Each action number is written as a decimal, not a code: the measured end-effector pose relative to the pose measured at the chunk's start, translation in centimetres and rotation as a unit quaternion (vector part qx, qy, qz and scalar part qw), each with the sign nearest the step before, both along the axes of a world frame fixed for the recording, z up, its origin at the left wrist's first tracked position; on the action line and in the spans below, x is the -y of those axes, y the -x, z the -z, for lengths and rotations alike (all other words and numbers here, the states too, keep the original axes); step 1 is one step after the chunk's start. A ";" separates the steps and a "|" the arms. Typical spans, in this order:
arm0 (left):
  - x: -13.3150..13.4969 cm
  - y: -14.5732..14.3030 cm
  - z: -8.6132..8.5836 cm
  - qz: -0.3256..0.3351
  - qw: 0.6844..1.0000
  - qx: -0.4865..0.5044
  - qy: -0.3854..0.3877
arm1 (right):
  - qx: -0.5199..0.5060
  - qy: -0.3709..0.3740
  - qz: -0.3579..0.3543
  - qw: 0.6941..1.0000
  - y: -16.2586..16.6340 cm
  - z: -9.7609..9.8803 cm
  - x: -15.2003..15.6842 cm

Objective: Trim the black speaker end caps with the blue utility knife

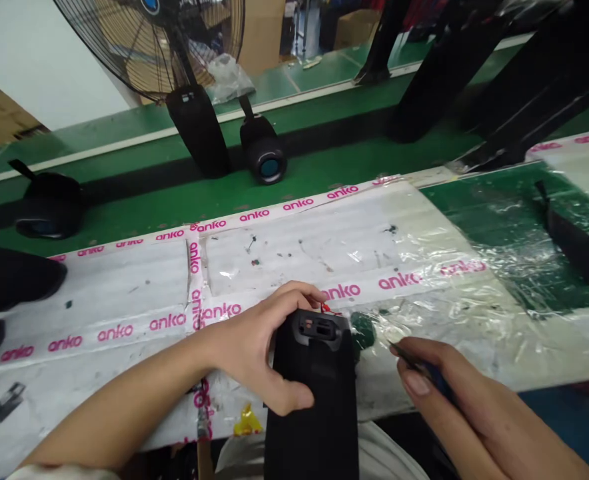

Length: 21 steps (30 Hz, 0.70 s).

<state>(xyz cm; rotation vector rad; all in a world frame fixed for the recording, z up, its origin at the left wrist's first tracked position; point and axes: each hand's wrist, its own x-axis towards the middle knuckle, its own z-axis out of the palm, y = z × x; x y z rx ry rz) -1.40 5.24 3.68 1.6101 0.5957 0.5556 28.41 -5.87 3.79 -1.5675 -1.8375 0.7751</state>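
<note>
Black housing (314,393): upright at near edge of taped worktop (124,293), gripped by left hand (259,347). Right hand (454,400): just beside, pinching thin tool (407,355). Beyond: green conveyor (324,167) carrying black speakers (263,150); fan (149,40).

— What is lying around the work area?

— A white padded bench cover (124,287), wrapped in clear film and edged with pink "anko" tape (269,215), is stretching across the foreground. Behind it a green conveyor belt (324,170) is running left to right, carrying black speaker-like housings (263,150).

— And further back?

— A large black floor fan (149,40) is standing behind the belt, in front of a pale wall (29,60). Cardboard boxes (262,30) are sitting on the green floor beyond. Soft, even light is falling over everything.
</note>
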 end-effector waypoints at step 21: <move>0.7 -1.1 0.4 -0.058 0.998 -0.016 0.026 | 0.267 -0.142 -0.195 0.933 1.1 -1.2 -3.7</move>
